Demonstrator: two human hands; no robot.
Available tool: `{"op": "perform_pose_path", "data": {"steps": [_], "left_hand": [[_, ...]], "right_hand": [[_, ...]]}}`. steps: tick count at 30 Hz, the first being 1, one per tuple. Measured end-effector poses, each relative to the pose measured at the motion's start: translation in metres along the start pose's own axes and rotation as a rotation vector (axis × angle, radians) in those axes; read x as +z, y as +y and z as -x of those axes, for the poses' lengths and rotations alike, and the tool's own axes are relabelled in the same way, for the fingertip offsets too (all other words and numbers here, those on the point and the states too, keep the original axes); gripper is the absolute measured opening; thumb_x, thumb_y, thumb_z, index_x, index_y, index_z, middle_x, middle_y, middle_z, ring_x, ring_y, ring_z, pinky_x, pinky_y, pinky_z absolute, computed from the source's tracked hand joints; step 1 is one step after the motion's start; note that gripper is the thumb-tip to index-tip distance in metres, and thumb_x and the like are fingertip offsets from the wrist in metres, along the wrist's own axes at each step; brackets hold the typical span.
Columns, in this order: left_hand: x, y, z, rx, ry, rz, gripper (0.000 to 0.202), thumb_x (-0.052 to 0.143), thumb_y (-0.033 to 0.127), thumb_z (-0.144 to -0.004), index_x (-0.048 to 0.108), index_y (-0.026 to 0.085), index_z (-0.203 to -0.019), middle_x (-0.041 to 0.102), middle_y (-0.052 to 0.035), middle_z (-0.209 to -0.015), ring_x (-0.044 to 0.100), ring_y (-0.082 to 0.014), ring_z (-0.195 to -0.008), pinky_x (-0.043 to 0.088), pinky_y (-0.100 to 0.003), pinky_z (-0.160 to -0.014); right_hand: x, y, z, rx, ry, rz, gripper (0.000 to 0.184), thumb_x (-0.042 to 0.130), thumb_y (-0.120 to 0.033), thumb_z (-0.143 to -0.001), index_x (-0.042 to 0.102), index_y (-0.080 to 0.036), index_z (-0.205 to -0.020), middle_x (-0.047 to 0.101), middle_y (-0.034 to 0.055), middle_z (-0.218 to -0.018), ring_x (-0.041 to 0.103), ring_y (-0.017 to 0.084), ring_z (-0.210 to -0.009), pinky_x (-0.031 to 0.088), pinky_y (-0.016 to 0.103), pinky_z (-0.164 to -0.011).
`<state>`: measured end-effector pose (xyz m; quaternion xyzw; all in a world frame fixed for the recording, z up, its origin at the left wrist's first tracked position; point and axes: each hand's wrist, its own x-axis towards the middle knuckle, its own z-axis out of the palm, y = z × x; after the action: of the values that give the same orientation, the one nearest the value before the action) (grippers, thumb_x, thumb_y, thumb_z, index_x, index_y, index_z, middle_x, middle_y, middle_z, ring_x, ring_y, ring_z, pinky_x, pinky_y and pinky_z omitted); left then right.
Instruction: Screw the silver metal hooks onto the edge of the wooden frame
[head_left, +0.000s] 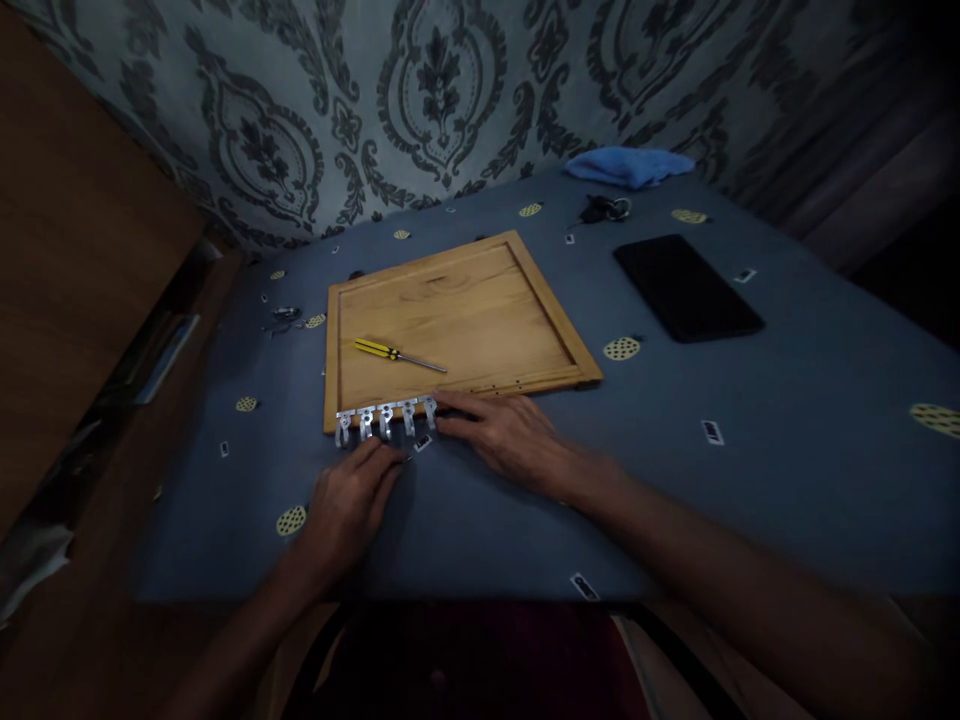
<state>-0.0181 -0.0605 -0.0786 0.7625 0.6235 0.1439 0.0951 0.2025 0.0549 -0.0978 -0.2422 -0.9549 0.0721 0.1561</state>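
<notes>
A metal hook rack [386,414] with several silver hooks lies along the near left edge of a framed wooden board [465,310]. At the rack's right end is my right hand [517,440], its index finger and thumb on either side of the last hook. My left hand [352,500] is just in front of the hooks, fingertips pinched together. A tiny shiny bit shows at those fingertips, too small to name. On the board's panel rests a screwdriver [397,354] with a yellow and black handle, its shaft pointing right.
Right of the board lies a flat black case-like object [686,287]. Farther back are a blue cloth [630,167] and a small dark object with a ring [604,208]. Small metal pieces [283,318] lie left of the board. A patterned blue cloth covers the table [495,540].
</notes>
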Motion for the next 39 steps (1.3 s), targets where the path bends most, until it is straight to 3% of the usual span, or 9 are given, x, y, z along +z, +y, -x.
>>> {"op": "perform_pose_path", "data": {"steps": [4,7,12,18,24,39], "left_hand": [[0.0,0.003,0.003,-0.009,-0.005,-0.068,0.024,0.042,0.019,-0.104,0.066,0.023,-0.104,0.068,-0.0047,-0.097,0.068,-0.0196,-0.084,0.052,-0.029,-0.073],[-0.012,0.006,-0.003,-0.006,0.011,-0.028,0.022,0.041,0.021,-0.104,0.063,0.023,-0.101,0.067,-0.0039,-0.095,0.067,-0.0192,-0.086,0.052,-0.028,-0.075],[-0.044,0.006,-0.044,0.02,0.04,0.177,0.019,0.043,0.027,-0.102,0.058,0.021,-0.094,0.063,-0.0037,-0.092,0.062,-0.0185,-0.084,0.05,-0.03,-0.077],[-0.043,-0.015,-0.101,0.175,-0.206,0.331,0.017,0.05,0.028,-0.099,0.06,0.018,-0.089,0.062,-0.0025,-0.087,0.058,-0.0177,-0.083,0.046,-0.029,-0.075],[-0.04,-0.03,-0.125,0.243,-0.459,0.427,0.017,0.054,0.031,-0.098,0.062,0.018,-0.092,0.064,-0.0031,-0.09,0.059,-0.0162,-0.081,0.046,-0.027,-0.072],[-0.045,-0.022,-0.14,0.289,-0.575,0.296,0.01,0.055,0.021,-0.096,0.064,0.018,-0.093,0.064,-0.0033,-0.092,0.06,-0.0181,-0.087,0.044,-0.029,-0.078]], "right_hand": [[0.001,0.0,0.0,-0.003,0.033,0.009,0.04,0.064,-0.004,-0.089,0.073,-0.028,-0.121,0.067,0.007,-0.141,0.075,0.024,-0.103,0.056,0.03,-0.072],[0.001,0.0,0.0,-0.02,0.037,0.006,0.04,0.065,-0.005,-0.089,0.072,-0.028,-0.121,0.066,0.0066,-0.142,0.076,0.023,-0.1,0.056,0.03,-0.071],[-0.001,0.0,0.0,-0.01,0.024,0.007,0.046,0.063,-0.004,-0.088,0.069,-0.03,-0.127,0.064,0.0046,-0.145,0.075,0.02,-0.094,0.053,0.028,-0.067],[-0.004,0.0,0.0,-0.024,-0.017,0.006,0.041,0.061,-0.007,-0.091,0.068,-0.026,-0.126,0.06,0.0049,-0.149,0.073,0.018,-0.083,0.05,0.03,-0.062],[-0.005,0.0,0.001,-0.025,0.027,-0.085,0.038,0.062,-0.003,-0.088,0.069,-0.024,-0.119,0.064,0.0074,-0.143,0.069,0.014,-0.076,0.048,0.028,-0.062],[-0.007,-0.001,0.001,-0.014,-0.027,-0.045,0.041,0.06,-0.005,-0.089,0.067,-0.025,-0.124,0.058,0.0073,-0.15,0.068,0.014,-0.074,0.046,0.028,-0.059]]}}
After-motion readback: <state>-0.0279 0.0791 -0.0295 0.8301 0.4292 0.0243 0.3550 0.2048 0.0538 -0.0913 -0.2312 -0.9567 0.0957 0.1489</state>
